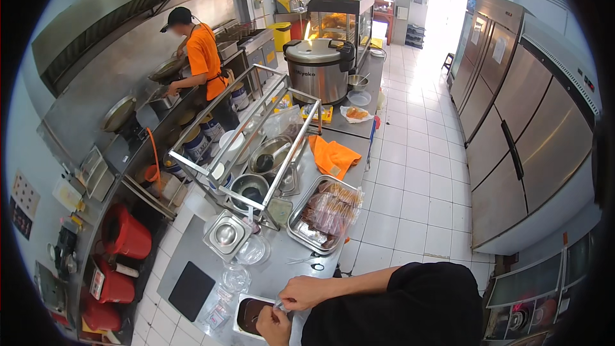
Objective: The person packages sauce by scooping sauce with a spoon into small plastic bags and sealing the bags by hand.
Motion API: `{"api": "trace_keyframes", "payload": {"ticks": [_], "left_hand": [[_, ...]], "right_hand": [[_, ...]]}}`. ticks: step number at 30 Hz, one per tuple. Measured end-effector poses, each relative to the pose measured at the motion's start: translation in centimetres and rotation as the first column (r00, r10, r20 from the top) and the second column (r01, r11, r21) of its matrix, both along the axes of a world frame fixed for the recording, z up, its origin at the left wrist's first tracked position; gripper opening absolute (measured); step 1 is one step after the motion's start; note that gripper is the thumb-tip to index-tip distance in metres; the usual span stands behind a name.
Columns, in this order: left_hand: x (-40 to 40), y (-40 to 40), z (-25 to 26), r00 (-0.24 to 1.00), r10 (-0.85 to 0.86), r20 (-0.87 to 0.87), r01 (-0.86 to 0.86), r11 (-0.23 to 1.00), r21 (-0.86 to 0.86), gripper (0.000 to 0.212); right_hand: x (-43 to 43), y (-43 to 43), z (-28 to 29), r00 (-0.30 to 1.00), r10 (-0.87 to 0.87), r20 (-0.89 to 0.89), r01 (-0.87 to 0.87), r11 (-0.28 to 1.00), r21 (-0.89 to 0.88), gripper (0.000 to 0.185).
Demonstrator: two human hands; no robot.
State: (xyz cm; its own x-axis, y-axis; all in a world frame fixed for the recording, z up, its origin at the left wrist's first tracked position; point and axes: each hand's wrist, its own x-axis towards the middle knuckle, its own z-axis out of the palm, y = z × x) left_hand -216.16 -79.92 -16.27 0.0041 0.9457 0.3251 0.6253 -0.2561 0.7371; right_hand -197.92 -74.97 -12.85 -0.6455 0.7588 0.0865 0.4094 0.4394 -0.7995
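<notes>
Both of my hands meet at the near end of the steel table, over the right side of a rectangular metal pan [239, 329] of dark brown sauce. My left hand [274, 327] and my right hand [306, 293] pinch a small piece of clear plastic [280, 304] between them, seemingly a bag. Scissors [310, 262] with black handles lie just beyond. Farther up is a metal tray [299, 238] with plastic-bagged brownish food [329, 209]. Small plastic packets [218, 316] and clear round plastic lids or containers [235, 278] are left of the pan, near a black flat panel [185, 291].
A metal frame rack [230, 173] stands over bowls. Beyond are an orange cloth [332, 156] and a large rice cooker [318, 74]. At the stove, a co-worker in orange [204, 57] handles a wok. Steel refrigerators [528, 129] line the right wall across the tiled aisle.
</notes>
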Motion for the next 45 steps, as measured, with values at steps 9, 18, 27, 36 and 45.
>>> {"api": "trace_keyframes", "payload": {"ticks": [9,18,27,36,45], "left_hand": [[0.3,0.1,0.1,0.996,0.039,0.075,-0.025,0.984,-0.174,0.026],[0.4,-0.4,-0.1,0.972,0.093,0.216,-0.036,0.966,-0.255,0.016],[0.3,-0.9,2.2,0.997,0.041,0.061,-0.037,0.997,-0.062,0.024],[2.0,-0.8,3.3,0.969,-0.082,-0.231,0.081,0.997,-0.012,0.054],[-0.6,0.2,0.6,0.966,-0.021,-0.259,0.058,0.989,0.133,0.038]], "right_hand": [[-0.4,-0.5,-0.2,0.989,0.105,0.102,-0.109,0.993,0.039,0.026],[-1.7,-1.7,-1.5,0.982,-0.103,0.155,0.098,0.994,0.042,0.023],[-1.0,-0.3,-0.2,0.988,-0.155,0.027,0.157,0.978,-0.137,0.019],[0.0,0.2,1.5,0.997,-0.041,-0.061,0.032,0.988,-0.15,0.024],[-0.2,-1.6,3.8,0.961,0.061,-0.27,-0.036,0.995,0.096,0.023]]}}
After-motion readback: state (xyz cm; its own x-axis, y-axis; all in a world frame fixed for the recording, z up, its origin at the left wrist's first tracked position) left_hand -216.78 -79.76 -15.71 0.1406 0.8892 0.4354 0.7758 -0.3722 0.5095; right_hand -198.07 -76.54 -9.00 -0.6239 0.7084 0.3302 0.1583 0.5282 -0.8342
